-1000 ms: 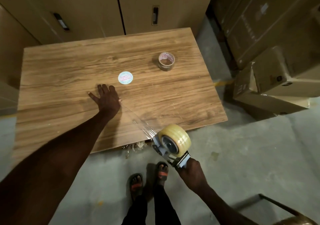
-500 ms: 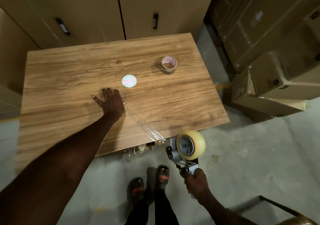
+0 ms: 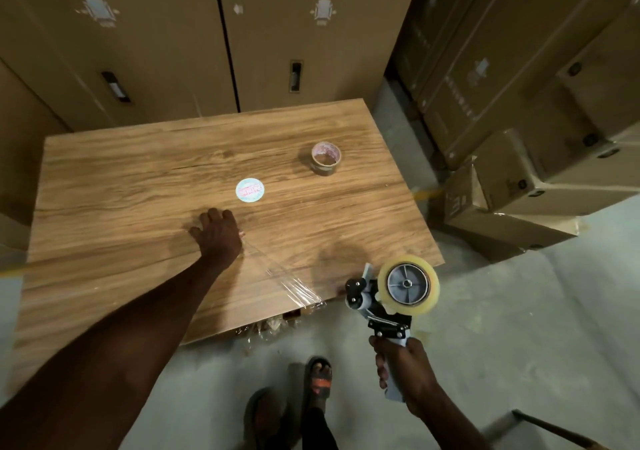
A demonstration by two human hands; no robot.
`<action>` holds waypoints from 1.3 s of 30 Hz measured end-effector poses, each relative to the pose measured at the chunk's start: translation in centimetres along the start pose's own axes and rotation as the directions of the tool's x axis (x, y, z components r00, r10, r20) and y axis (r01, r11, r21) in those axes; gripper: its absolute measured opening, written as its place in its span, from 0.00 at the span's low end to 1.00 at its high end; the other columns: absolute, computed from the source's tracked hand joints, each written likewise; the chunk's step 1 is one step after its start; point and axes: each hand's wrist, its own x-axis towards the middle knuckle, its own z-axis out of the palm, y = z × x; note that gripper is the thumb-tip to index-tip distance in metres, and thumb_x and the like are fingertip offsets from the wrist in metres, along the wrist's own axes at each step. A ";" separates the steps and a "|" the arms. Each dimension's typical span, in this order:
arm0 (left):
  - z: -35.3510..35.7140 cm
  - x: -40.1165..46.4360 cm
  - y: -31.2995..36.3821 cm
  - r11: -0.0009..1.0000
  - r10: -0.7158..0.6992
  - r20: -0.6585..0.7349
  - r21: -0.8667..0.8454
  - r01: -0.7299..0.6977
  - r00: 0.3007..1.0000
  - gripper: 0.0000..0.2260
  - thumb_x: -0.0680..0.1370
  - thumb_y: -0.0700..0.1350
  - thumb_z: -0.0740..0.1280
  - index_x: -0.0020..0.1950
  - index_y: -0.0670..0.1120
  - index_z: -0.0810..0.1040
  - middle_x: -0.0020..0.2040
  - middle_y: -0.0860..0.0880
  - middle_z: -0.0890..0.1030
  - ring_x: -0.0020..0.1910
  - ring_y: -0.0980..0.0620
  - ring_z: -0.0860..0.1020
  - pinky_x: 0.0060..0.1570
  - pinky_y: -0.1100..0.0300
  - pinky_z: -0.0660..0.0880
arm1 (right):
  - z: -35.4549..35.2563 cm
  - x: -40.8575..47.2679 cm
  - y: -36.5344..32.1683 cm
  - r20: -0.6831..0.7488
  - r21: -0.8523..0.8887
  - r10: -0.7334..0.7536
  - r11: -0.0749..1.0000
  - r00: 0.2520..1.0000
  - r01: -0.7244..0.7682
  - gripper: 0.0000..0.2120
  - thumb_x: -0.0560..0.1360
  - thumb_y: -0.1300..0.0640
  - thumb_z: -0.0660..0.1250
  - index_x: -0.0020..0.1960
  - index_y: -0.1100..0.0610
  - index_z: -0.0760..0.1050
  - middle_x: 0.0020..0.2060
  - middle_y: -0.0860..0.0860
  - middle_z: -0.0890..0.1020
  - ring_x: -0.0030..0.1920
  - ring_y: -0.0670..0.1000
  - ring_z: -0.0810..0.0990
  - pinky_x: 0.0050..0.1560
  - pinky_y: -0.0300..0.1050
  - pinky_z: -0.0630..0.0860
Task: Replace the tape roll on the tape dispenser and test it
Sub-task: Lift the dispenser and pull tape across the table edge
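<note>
Two hands at work, and the test looks nearly done! Left hand [image 3: 217, 233] is pressed on the table [image 3: 104, 186], fingers curled down, seemingly pinning the far end of a clear tape strip [image 3: 277, 271] that runs across the wood to the near edge, where it crumples. Right hand [image 3: 403, 370] has its fingers wrapped tight around the dispenser [image 3: 375, 306] handle, holding it upright just off the table's near edge, over the floor. Fresh roll [image 3: 408, 284] sits fat and full on the hub, so the swap itself reads as finished. Over on the far right of the table stands the old core [image 3: 325, 157], bare cardboard, well apart from everything. Between it and the left hand lies a round label [image 3: 249, 190], flat on the wood. Strip and dispenser look parted, though I can't tell for sure that the cut was clean. What's left, by my reckoning: confirm the cut and clear that strip.
</note>
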 end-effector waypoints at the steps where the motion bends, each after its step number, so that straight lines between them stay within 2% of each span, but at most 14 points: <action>1: -0.2 -0.1 0.1 1.000 0.005 0.010 -0.010 -0.005 1.000 0.19 0.71 0.49 0.74 0.58 0.42 0.77 0.59 0.38 0.74 0.59 0.37 0.72 0.55 0.39 0.71 | 0.5 0.0 -1.2 0.007 -0.010 -0.014 1.000 1.000 0.014 0.07 0.78 0.64 0.70 0.42 0.66 0.80 0.30 0.61 0.75 0.25 0.54 0.71 0.29 0.44 0.68; 8: -0.3 -0.4 -0.5 0.993 0.025 0.052 -0.119 -0.019 0.998 0.19 0.75 0.52 0.71 0.60 0.42 0.76 0.58 0.40 0.75 0.59 0.38 0.73 0.53 0.43 0.75 | 4.0 1.2 -5.2 0.082 -0.023 -0.055 0.998 0.995 0.057 0.09 0.77 0.62 0.71 0.40 0.62 0.77 0.30 0.61 0.75 0.26 0.54 0.71 0.29 0.45 0.69; 14: 0.1 0.0 -1.1 0.953 0.006 0.071 -0.302 0.016 0.997 0.13 0.77 0.51 0.69 0.57 0.45 0.77 0.59 0.42 0.77 0.61 0.38 0.73 0.57 0.44 0.72 | 6.5 2.9 -5.9 0.121 0.026 0.013 1.000 0.993 -0.016 0.11 0.77 0.59 0.71 0.38 0.61 0.76 0.30 0.59 0.76 0.25 0.54 0.69 0.29 0.43 0.67; 17: 0.4 0.3 -1.3 0.945 0.007 0.079 -0.326 0.019 0.997 0.11 0.77 0.50 0.68 0.56 0.46 0.78 0.58 0.42 0.77 0.60 0.38 0.74 0.56 0.45 0.71 | 7.2 3.9 -6.5 0.144 0.036 0.090 0.995 0.985 -0.096 0.14 0.78 0.58 0.68 0.34 0.59 0.74 0.29 0.56 0.75 0.24 0.53 0.68 0.29 0.41 0.63; 21: 0.5 0.4 -1.4 0.937 0.008 0.063 -0.349 0.014 0.998 0.08 0.78 0.49 0.67 0.53 0.46 0.78 0.57 0.42 0.77 0.59 0.38 0.74 0.55 0.46 0.71 | 7.7 5.5 -7.3 0.196 0.040 0.114 0.991 0.974 -0.125 0.19 0.79 0.58 0.66 0.29 0.56 0.79 0.29 0.55 0.74 0.25 0.52 0.71 0.28 0.41 0.62; 25: 0.3 0.4 -1.3 0.938 0.016 0.076 -0.346 0.012 0.997 0.08 0.78 0.48 0.66 0.53 0.46 0.78 0.57 0.42 0.76 0.58 0.38 0.74 0.55 0.47 0.71 | 8.1 7.1 -8.3 0.272 0.020 0.106 0.993 0.957 -0.115 0.11 0.73 0.55 0.70 0.33 0.57 0.78 0.29 0.54 0.73 0.25 0.52 0.72 0.26 0.41 0.65; 28: 0.4 0.4 -1.3 0.931 0.004 0.097 -0.365 0.032 0.995 0.08 0.78 0.48 0.65 0.53 0.46 0.78 0.57 0.42 0.76 0.58 0.38 0.73 0.56 0.47 0.71 | 8.4 8.6 -8.6 0.310 0.034 0.106 0.992 0.945 -0.122 0.07 0.75 0.56 0.69 0.42 0.60 0.78 0.29 0.53 0.71 0.26 0.52 0.72 0.26 0.42 0.64; 31: 0.7 0.4 -1.4 0.921 0.002 0.112 -0.388 0.042 0.994 0.07 0.78 0.49 0.65 0.51 0.46 0.78 0.57 0.43 0.75 0.58 0.39 0.72 0.55 0.47 0.70 | 8.6 10.0 -9.0 0.343 0.047 0.104 0.991 0.933 -0.128 0.06 0.72 0.57 0.70 0.41 0.59 0.76 0.30 0.52 0.69 0.27 0.52 0.71 0.27 0.42 0.63; 36: 0.5 0.0 -1.5 0.886 0.042 0.092 -0.464 0.006 0.995 0.04 0.78 0.46 0.64 0.45 0.47 0.76 0.54 0.46 0.76 0.55 0.40 0.72 0.52 0.49 0.68 | 8.7 11.6 -9.5 0.324 0.025 0.134 0.988 0.937 -0.150 0.07 0.71 0.58 0.71 0.38 0.59 0.75 0.30 0.54 0.66 0.28 0.53 0.68 0.29 0.43 0.62; 39: 0.1 -0.6 -1.4 0.891 0.082 0.064 -0.452 -0.044 0.995 0.04 0.77 0.45 0.64 0.44 0.47 0.76 0.53 0.46 0.76 0.54 0.41 0.73 0.51 0.49 0.68 | 8.6 11.8 -10.0 0.164 -0.091 0.081 0.994 0.983 -0.067 0.10 0.74 0.56 0.73 0.41 0.64 0.79 0.28 0.59 0.71 0.24 0.54 0.72 0.28 0.44 0.69</action>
